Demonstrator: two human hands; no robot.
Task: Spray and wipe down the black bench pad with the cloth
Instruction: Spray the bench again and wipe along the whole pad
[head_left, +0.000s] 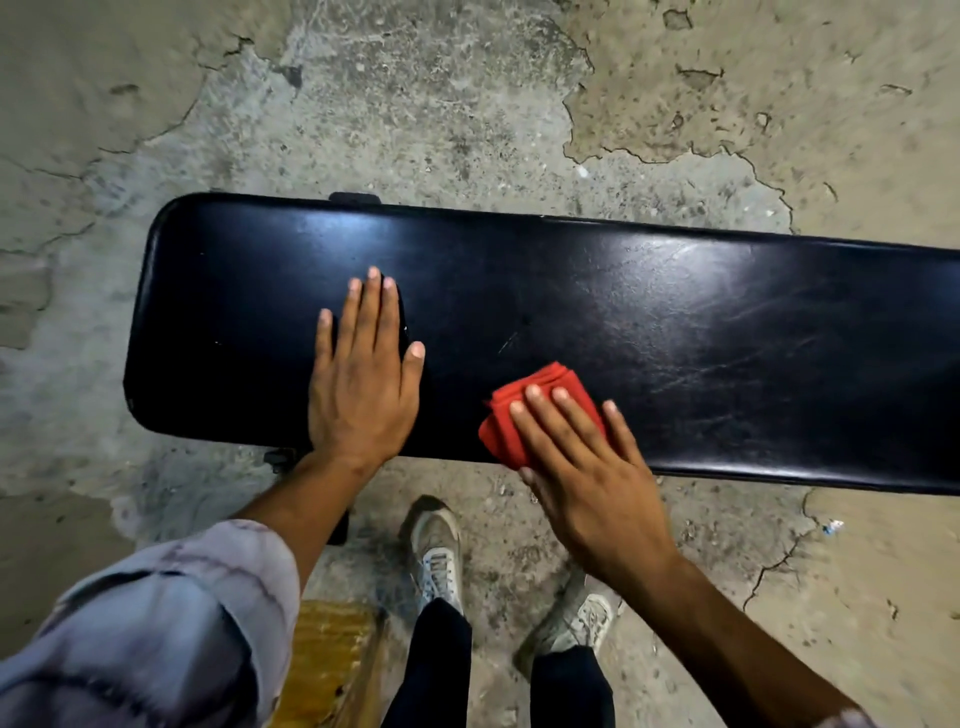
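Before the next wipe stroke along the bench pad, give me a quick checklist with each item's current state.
1. Red cloth lies flat on the black bench pad: ok.
2. Right hand presses the cloth with straight fingers: ok.
3. Left hand lies flat on the pad, apart from the cloth: ok.
4. Pad to the right of the cloth is free of objects: ok.
5. Pad already sprayed: cannot tell.
6. Spray bottle within reach: cannot tell, none in view.
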